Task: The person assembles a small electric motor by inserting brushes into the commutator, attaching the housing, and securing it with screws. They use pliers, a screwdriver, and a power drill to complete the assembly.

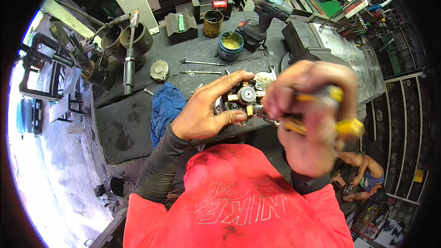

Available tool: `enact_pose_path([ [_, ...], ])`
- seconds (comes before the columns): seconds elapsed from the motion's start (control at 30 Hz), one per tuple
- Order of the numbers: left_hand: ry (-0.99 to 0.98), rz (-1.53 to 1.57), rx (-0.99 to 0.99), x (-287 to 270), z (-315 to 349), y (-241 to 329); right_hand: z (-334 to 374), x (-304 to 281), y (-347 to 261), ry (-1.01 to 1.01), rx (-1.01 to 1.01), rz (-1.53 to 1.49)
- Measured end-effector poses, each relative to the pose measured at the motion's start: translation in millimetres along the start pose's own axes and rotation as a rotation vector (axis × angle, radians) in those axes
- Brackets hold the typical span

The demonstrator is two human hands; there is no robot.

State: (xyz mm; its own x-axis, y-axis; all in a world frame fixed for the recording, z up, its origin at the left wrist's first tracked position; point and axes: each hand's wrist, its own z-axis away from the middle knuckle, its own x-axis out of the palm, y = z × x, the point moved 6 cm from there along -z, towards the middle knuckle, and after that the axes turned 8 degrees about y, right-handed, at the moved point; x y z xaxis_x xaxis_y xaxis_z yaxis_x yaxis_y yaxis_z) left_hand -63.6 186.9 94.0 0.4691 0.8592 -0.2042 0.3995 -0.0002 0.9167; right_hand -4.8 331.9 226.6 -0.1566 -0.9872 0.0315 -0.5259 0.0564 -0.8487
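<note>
My left hand [204, 108] is wrapped around a round motor part [247, 94] at the bench's front edge. A toothed metal disc sits in its middle, with copper-coloured blocks around it. My thumb presses its near side and my fingers curve over the far side. On the right, my right hand [312, 142], smeared by motion, is closed on pliers with yellow-and-black handles [350, 129]. Their dark tip appears to reach the motor part's right side; whether it touches is unclear. A blue cloth [166, 112] lies beside my left wrist.
Behind the motor part are a tub of yellowish grease [230, 46], a rusty can [212, 24], a cordless impact driver [264, 14] and thin metal rods [200, 72]. A round metal cover [160, 70] lies left. A vise [308, 50] stands right. Another person [365, 170] crouches lower right.
</note>
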Motion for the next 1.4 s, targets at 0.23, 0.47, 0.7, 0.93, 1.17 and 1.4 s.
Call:
enact_pose_path([
  [0.23, -0.034, 0.034, -0.006, 0.4, -1.4, -2.4, 3.2, -6.6, -14.1, 0.012, -0.161, -0.136],
  [0.47, -0.040, 0.005, -0.012, -0.9, -0.8, -0.9, 10.9, -4.9, -7.6, 0.031, -0.034, -0.055],
  [0.7, -0.045, 0.054, -0.009, -0.3, 0.0, -2.0, 5.7, -9.1, -9.6, 0.034, -0.083, -0.060],
  [0.93, -0.040, 0.067, -0.008, 0.1, 1.4, -3.3, 1.9, -11.9, -1.5, 0.035, -0.025, -0.114],
  [1.17, -0.044, 0.078, -0.015, 2.5, 2.1, -2.0, -29.6, -34.9, 6.2, -0.205, -0.009, -0.452],
  [1.4, -0.024, 0.025, -0.098, 5.0, 11.0, -1.4, -43.1, -19.9, 45.4, -0.485, 0.210, -0.629],
])
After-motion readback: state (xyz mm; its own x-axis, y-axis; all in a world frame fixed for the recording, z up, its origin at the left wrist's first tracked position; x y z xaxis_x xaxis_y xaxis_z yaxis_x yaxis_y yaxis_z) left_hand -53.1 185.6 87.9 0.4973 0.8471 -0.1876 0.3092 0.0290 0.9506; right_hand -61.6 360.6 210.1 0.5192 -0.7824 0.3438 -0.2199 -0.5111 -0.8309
